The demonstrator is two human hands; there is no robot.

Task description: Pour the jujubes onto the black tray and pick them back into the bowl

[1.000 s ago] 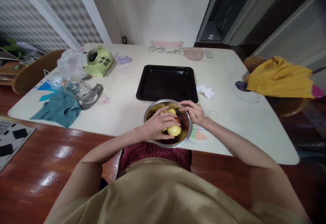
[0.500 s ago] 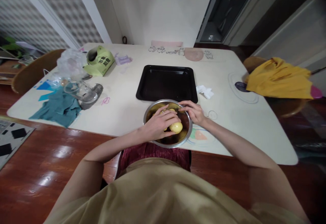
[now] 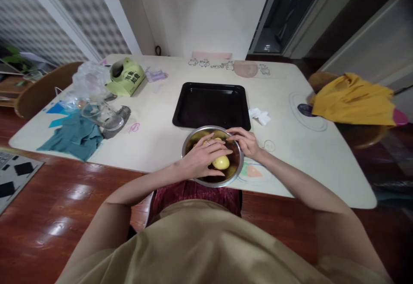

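Note:
A shiny metal bowl [image 3: 238,170] stands at the table's near edge, partly overlapping the black tray behind it. Inside is a smooth, yellow, rounded fruit or vegetable [image 3: 221,162], whose exact kind I cannot make out. More yellow shows beneath my fingers, mostly hidden. My left hand [image 3: 204,157], with a ring on one finger, reaches into the bowl from the left. Its fingers and thumb are spread around the yellow piece without visibly gripping it. On the right, my right hand [image 3: 247,143] has its fingers closed on the bowl's far right rim.
The black baking tray [image 3: 211,105] lies beyond the bowl, with a crumpled white tissue [image 3: 260,116] to its right. At the left are a teal cloth [image 3: 75,135], a clear glass jug [image 3: 106,118], plastic bags [image 3: 90,79] and a green box [image 3: 129,77]. Yellow clothing [image 3: 353,99] covers the right chair.
My left hand's thumb and fingers have opened wider, and the yellow piece has shifted slightly left and nearer to me. My right hand stays on the rim.

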